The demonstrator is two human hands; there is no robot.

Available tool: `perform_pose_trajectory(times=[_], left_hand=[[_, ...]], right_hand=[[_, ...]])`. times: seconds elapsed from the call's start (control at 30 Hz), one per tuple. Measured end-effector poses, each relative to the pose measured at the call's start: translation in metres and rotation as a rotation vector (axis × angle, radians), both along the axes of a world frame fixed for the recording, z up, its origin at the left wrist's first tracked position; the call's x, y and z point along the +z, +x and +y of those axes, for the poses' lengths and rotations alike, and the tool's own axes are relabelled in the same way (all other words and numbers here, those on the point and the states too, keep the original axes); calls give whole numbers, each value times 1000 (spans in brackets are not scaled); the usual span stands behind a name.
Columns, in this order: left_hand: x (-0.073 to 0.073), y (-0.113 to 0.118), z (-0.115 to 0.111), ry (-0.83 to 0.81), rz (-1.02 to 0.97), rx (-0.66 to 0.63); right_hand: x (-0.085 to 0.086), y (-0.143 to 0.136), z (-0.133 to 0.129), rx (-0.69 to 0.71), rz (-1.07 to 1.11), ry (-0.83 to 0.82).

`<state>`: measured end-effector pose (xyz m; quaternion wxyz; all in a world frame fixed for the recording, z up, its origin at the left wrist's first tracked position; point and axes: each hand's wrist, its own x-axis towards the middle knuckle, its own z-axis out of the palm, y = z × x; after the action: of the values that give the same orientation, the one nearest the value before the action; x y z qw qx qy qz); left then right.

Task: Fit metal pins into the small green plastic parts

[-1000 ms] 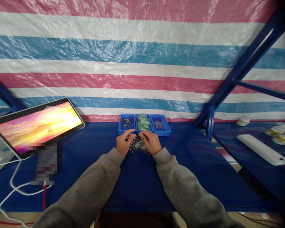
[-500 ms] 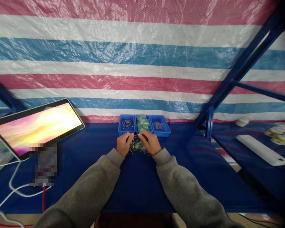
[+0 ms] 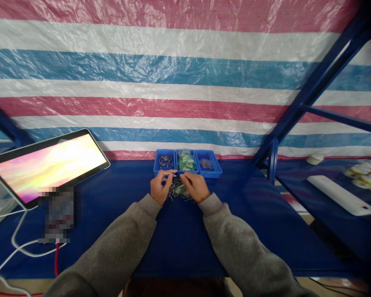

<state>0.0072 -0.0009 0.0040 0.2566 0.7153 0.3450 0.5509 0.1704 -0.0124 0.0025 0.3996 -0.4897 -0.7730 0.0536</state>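
Note:
My left hand (image 3: 160,187) is over the left side of a small pile of dark, screw-like pieces (image 3: 174,190) on the blue table. Its index finger is stretched forward, apart from the thumb. My right hand (image 3: 197,187) is closed in a pinch on the pile's right side; anything between its fingertips is too small to make out. Green and clear packets (image 3: 181,188) lie among the loose pieces, partly hidden by my hands. Just beyond are three blue bins: the left bin (image 3: 157,170) holds similar thin pieces, the middle bin (image 3: 187,172) green packets, the right bin (image 3: 215,167) clear packets.
A tablet-like screen (image 3: 52,165) stands at the left, with a blurred-out object (image 3: 61,214) and white and red cables (image 3: 34,253) before it. Blue frame bars (image 3: 292,111) rise at the right. A long white object (image 3: 341,195) lies on the right-hand table.
My left index finger has straightened and lifted away from its thumb. The fingertips of both hands were pinched around a small thin piece before. My right hand has barely moved.

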Motion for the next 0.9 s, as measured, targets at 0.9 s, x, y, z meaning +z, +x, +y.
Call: perform_pose_trajectory(times=[0.9], left_hand=[[-4, -1, 7, 84, 149, 97]], right_hand=[[4, 0, -3, 22, 158, 47]])
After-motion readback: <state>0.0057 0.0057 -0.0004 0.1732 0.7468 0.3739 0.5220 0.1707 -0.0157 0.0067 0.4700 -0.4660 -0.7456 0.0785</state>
